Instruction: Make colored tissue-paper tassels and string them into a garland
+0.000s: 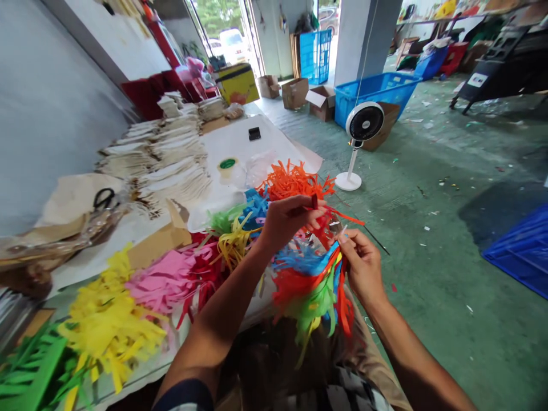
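My left hand [291,220] is closed in a pinch, with a dark red strip end [314,201] sticking up between its fingers. To its right, my right hand [363,264] pinches the top of a multicoloured tassel [321,288] by a thin whitish tip. Blue, red, green and yellow strips fan out from it above my lap, partly blurred. Behind my hands lies a heap of orange strips [293,180]. Blue strips [256,206], pink strips [173,277] and yellow strips [113,319] cover the table to the left. Green strips [32,365] fill the near left corner.
Stacks of whitish sheets [171,151], black-handled scissors [104,198], a tape roll [228,164] and a small black box [254,133] occupy the table [222,142]. Beyond its right edge stand a white fan [363,123], a blue crate [372,94] and cardboard boxes [295,93].
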{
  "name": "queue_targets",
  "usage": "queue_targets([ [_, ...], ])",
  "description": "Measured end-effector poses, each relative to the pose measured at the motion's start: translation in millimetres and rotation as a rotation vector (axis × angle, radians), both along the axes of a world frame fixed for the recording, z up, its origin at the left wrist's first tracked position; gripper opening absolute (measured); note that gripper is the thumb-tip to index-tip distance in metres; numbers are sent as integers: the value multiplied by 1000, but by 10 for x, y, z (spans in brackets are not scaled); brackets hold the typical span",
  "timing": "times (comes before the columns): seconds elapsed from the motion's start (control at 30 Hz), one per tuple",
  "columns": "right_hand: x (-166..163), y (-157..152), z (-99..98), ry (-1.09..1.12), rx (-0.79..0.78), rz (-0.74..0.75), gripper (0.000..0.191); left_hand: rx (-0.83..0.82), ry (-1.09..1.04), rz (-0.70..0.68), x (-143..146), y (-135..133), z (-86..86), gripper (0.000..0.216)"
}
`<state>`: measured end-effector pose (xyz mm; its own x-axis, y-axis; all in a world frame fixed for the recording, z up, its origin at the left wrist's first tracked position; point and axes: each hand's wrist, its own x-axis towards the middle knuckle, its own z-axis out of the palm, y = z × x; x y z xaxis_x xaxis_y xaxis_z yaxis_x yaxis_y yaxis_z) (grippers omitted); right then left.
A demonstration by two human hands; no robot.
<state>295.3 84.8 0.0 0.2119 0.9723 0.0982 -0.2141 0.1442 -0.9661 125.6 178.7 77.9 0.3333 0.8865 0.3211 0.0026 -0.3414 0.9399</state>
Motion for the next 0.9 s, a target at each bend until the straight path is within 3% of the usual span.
queue_targets([
  [0.1, 22, 15, 80, -9, 33, -57, 24, -45, 49, -26, 109, -87, -51, 28],
  [0.27, 21, 83, 148, -55, 77, -98, 25, -3, 215, -106, 181, -80, -328, 18],
  [0.43, 45, 142, 101, -104, 77, -91, 24, -32, 190, -163, 179, -112, -513, 17],
  [0.9, 49, 134, 51, -192, 69, -21, 27, -140, 158, -224, 86, -131, -567, 15],
])
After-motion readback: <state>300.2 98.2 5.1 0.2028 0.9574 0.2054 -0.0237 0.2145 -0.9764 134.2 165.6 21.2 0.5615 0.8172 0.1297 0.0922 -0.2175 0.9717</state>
